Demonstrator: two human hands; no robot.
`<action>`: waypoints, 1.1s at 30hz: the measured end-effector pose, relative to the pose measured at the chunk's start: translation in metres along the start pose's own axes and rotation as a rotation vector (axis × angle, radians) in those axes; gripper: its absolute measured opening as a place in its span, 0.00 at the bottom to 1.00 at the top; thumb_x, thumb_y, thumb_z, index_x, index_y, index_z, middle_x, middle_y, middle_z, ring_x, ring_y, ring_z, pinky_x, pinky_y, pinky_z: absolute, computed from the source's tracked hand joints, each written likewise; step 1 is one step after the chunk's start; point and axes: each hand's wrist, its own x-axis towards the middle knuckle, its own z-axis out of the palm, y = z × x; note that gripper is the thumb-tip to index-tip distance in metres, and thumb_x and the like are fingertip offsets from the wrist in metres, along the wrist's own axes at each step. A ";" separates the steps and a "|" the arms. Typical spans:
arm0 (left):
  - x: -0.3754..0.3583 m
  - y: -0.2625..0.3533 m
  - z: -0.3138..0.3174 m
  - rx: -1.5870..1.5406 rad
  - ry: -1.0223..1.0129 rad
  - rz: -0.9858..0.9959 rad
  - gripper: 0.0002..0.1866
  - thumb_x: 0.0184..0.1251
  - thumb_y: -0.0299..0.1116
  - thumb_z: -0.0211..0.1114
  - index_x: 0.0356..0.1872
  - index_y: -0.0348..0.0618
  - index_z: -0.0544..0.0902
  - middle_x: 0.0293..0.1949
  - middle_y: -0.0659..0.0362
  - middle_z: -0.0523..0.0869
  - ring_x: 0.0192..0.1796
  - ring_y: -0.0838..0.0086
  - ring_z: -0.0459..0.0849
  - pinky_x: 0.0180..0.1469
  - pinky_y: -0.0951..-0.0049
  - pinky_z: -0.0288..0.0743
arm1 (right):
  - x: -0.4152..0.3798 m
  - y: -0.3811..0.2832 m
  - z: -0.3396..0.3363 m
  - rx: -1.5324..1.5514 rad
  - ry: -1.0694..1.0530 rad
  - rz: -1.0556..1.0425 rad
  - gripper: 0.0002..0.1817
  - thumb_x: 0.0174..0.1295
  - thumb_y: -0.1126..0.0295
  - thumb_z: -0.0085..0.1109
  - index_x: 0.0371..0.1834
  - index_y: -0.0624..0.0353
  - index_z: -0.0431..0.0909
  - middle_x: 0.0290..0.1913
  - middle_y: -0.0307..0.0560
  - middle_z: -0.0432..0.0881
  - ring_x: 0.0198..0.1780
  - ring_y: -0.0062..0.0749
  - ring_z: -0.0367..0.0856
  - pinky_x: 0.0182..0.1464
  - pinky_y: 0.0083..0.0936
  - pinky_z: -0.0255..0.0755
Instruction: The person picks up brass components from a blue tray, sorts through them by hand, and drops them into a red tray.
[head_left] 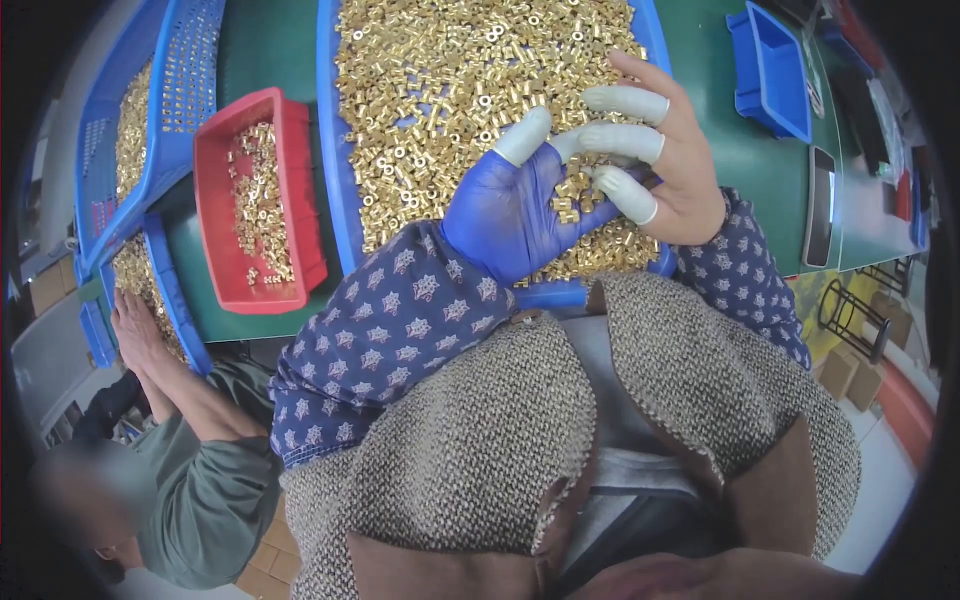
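Note:
A large blue tray (pixel 340 190) full of small brass fittings (pixel 440 90) lies in front of me. My left hand (pixel 520 205), in a blue glove with pale fingertip covers, is palm up over the tray's near part, its fingers curled around several brass fittings (pixel 567 200). Over the tray's right side, my right hand (pixel 670 150) is bare apart from pale covers on its fingers. Its thumb and a finger reach to the fittings in the left palm; whether they pinch a piece is too small to tell.
Left of the tray is a red bin (pixel 310 240) with brass pieces. Beyond it are a blue basket (pixel 185 110) and another blue tray (pixel 172 290), where a co-worker's hands (pixel 140 335) rest. A small blue bin (pixel 770 75) and a phone (pixel 821 207) lie at the right.

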 end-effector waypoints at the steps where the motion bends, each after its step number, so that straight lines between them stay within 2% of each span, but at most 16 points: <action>1: 0.002 0.000 -0.005 -0.020 -0.031 -0.008 0.23 0.65 0.47 0.46 0.55 0.43 0.64 0.51 0.57 0.72 0.54 0.72 0.70 0.52 0.68 0.70 | 0.001 0.000 0.000 0.005 -0.013 -0.013 0.12 0.59 0.66 0.45 0.45 0.52 0.73 0.52 0.48 0.69 0.59 0.54 0.59 0.58 0.46 0.57; 3: 0.006 -0.001 -0.014 -0.098 -0.153 -0.040 0.24 0.65 0.49 0.44 0.54 0.42 0.66 0.47 0.58 0.75 0.48 0.75 0.72 0.49 0.71 0.68 | 0.003 -0.001 -0.001 0.027 -0.062 -0.067 0.12 0.60 0.66 0.44 0.44 0.50 0.74 0.51 0.50 0.69 0.60 0.55 0.57 0.56 0.44 0.59; 6: 0.008 -0.002 -0.018 -0.061 -0.215 -0.075 0.30 0.62 0.56 0.43 0.58 0.45 0.63 0.51 0.57 0.72 0.45 0.78 0.74 0.39 0.80 0.72 | -0.001 0.001 0.001 0.074 -0.061 -0.120 0.11 0.59 0.66 0.44 0.41 0.51 0.75 0.52 0.51 0.67 0.62 0.55 0.54 0.57 0.43 0.58; 9: 0.004 0.001 -0.011 -0.088 -0.129 -0.102 0.28 0.62 0.54 0.46 0.57 0.46 0.64 0.55 0.56 0.68 0.47 0.76 0.73 0.44 0.76 0.72 | -0.001 0.000 0.001 0.052 -0.087 -0.093 0.10 0.58 0.67 0.47 0.41 0.49 0.76 0.53 0.49 0.68 0.62 0.55 0.54 0.58 0.45 0.57; 12: 0.002 0.001 -0.006 -0.055 -0.123 -0.080 0.29 0.64 0.54 0.43 0.57 0.43 0.63 0.49 0.58 0.73 0.42 0.78 0.74 0.46 0.76 0.70 | 0.000 0.000 0.001 0.041 -0.048 -0.075 0.10 0.59 0.68 0.46 0.41 0.52 0.75 0.54 0.49 0.67 0.62 0.55 0.54 0.59 0.43 0.57; 15: 0.005 0.002 -0.013 -0.119 -0.142 -0.094 0.27 0.64 0.51 0.46 0.58 0.45 0.61 0.55 0.60 0.69 0.55 0.72 0.69 0.52 0.67 0.70 | 0.002 -0.003 -0.001 -0.012 -0.051 -0.039 0.10 0.60 0.68 0.44 0.41 0.51 0.74 0.52 0.49 0.69 0.61 0.55 0.56 0.58 0.44 0.58; 18: 0.000 0.002 -0.004 -0.010 -0.065 -0.043 0.26 0.63 0.52 0.45 0.55 0.45 0.65 0.52 0.59 0.72 0.50 0.73 0.73 0.53 0.66 0.68 | 0.000 0.001 0.001 0.010 -0.029 -0.055 0.12 0.61 0.66 0.42 0.44 0.49 0.74 0.53 0.47 0.68 0.60 0.55 0.57 0.55 0.44 0.60; 22: -0.002 0.001 0.002 0.034 -0.029 0.006 0.27 0.63 0.50 0.47 0.55 0.39 0.62 0.51 0.55 0.70 0.59 0.68 0.65 0.58 0.59 0.62 | -0.002 0.002 -0.002 0.083 0.014 -0.048 0.13 0.62 0.67 0.38 0.43 0.53 0.73 0.50 0.52 0.69 0.58 0.55 0.60 0.57 0.46 0.57; 24: -0.003 0.002 0.001 0.046 -0.117 -0.007 0.32 0.62 0.52 0.46 0.59 0.37 0.58 0.58 0.50 0.63 0.61 0.67 0.63 0.61 0.63 0.60 | -0.003 0.003 -0.003 0.125 0.021 -0.086 0.13 0.60 0.68 0.38 0.43 0.53 0.73 0.50 0.51 0.69 0.58 0.55 0.60 0.58 0.48 0.56; 27: 0.001 -0.001 -0.004 -0.106 -0.155 -0.034 0.29 0.63 0.52 0.45 0.55 0.37 0.64 0.54 0.49 0.68 0.52 0.66 0.71 0.52 0.68 0.68 | 0.000 0.000 -0.004 0.120 -0.090 -0.112 0.14 0.61 0.65 0.39 0.42 0.52 0.75 0.51 0.53 0.71 0.61 0.56 0.55 0.58 0.45 0.57; 30: 0.002 -0.001 -0.004 -0.104 -0.108 -0.026 0.32 0.61 0.54 0.47 0.58 0.41 0.60 0.51 0.53 0.70 0.43 0.73 0.74 0.49 0.71 0.70 | 0.001 0.001 -0.002 0.086 -0.109 -0.104 0.12 0.62 0.63 0.41 0.43 0.50 0.73 0.51 0.50 0.70 0.61 0.55 0.55 0.58 0.45 0.57; 33: 0.001 0.002 -0.011 -0.300 -0.304 -0.085 0.34 0.60 0.55 0.47 0.59 0.38 0.56 0.58 0.46 0.62 0.55 0.63 0.69 0.56 0.65 0.66 | 0.002 0.000 -0.005 0.093 -0.112 -0.079 0.12 0.62 0.64 0.39 0.37 0.55 0.74 0.49 0.51 0.70 0.61 0.53 0.55 0.59 0.43 0.56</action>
